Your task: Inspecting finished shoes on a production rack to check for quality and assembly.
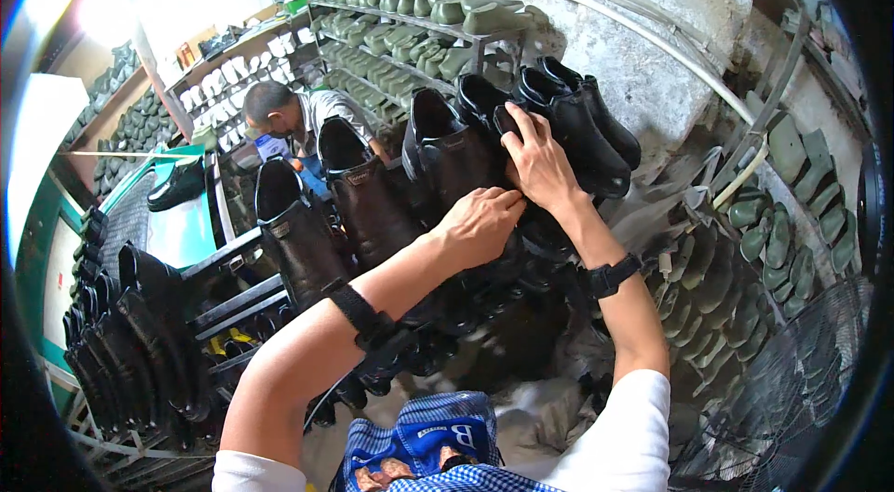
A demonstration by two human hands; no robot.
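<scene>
My right hand [538,161] is closed over the heel end of a black leather shoe [482,92] in the rack's row, its fingers on the collar. Just to its left and lower, my left hand [482,227] has its fingers pressed together against the shoes; what they pinch is hidden. Left of my hands stand a black shoe [438,148], a dark brown one [358,180] and another dark shoe [296,241], heels up and toes down. More black shoes [577,134] hang right beside my right hand.
A metal rack [247,295] carries several shoes. Shoe lasts fill the shelves [419,22] behind and the stand [717,306] at right. A person [321,115] bends beyond the rack. At left is a green table [182,222] with a black shoe on it. A wire-mesh fan guard [792,390] stands lower right.
</scene>
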